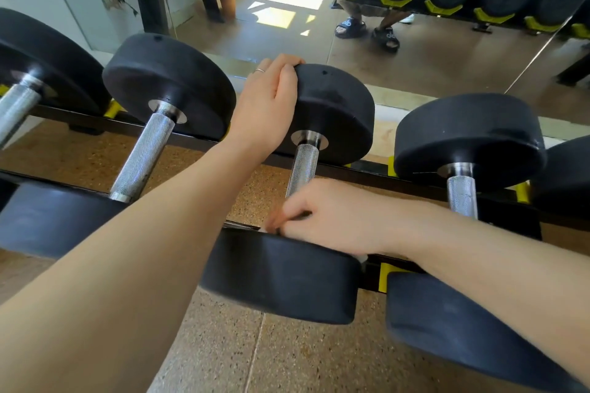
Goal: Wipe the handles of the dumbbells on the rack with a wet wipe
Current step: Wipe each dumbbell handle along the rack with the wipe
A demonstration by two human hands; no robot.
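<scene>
Head view, looking down at a dumbbell rack (338, 166) set against a wall mirror (399, 51).

Centre of frame: middle dumbbell (332, 112), black round heads, knurled steel handle (303, 169) running toward lower centre. Near head (281, 274) at lower centre, slightly blurred.

Left hand (268, 105), centre-upper frame: fingers curled over the top edge of the far head of the middle dumbbell, palm against its left side. Thin ring (259, 70) on one finger.

Right hand (329, 220), centre-right: fingers curled round the lower end of the handle, just above the near head. Fingertips motion-blurred. Small patches of white, presumably the wet wipe (362, 257), visible under the hand beside the near head; most of it hidden by the hand.

Neighbouring dumbbells: one left of centre (169, 86) with handle fully exposed; one at far left edge (41, 57), partly cut off; one right of centre (469, 140), handle partly behind the right forearm; another head at the right edge (568, 175). Yellow cradle pieces (386, 277) on the black rack rails.

Floor: speckled tan tiles (287, 357) across the bottom of frame.

Mirror, upper frame: reflection of the dumbbell row with yellow cradles, sunlit patches on the floor, and feet in dark sandals (367, 30).

Writing: white lettering on the sandal straps, mirrored and too small to read with certainty. No legible weight marks or brand on the dumbbell heads.
</scene>
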